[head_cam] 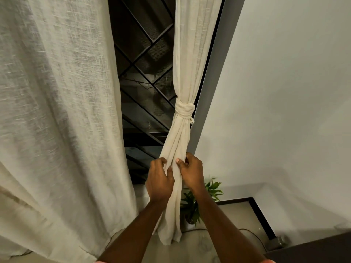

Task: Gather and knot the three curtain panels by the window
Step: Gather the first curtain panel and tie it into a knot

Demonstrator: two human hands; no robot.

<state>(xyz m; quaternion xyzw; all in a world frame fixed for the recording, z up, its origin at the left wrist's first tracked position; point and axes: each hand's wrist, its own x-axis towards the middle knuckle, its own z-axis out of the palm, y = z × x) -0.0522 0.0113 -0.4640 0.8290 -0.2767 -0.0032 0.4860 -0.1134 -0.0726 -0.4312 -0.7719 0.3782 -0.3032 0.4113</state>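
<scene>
Head view is showing a person standing at a dark window, both hands closing on the lower end of a cream curtain. The knotted panel is hanging at centre frame against the grey window frame, its knot sitting snug just right of centre. The tail below the knot is running down and leftward into the hands. The left hand is curling its fingers round the tail's left edge at lower centre, while the right hand, just beside it, is pinching the right-hand folds between thumb and fingers. Judging by the finished knot, the person appears to be tugging or smoothing the tail to settle this panel rather than tying it. A second, loose panel is filling the left half of the frame, hanging ungathered and untied, with the diamond window grille showing in the gap between the two. A third panel is not appearing in frame, so its state cannot be told. On that reading one knot is done and at least one more, likely two, are waiting. A potted plant is standing on the floor behind the tail at lower centre, near a white wall and a cable trailing toward the lower right.
</scene>
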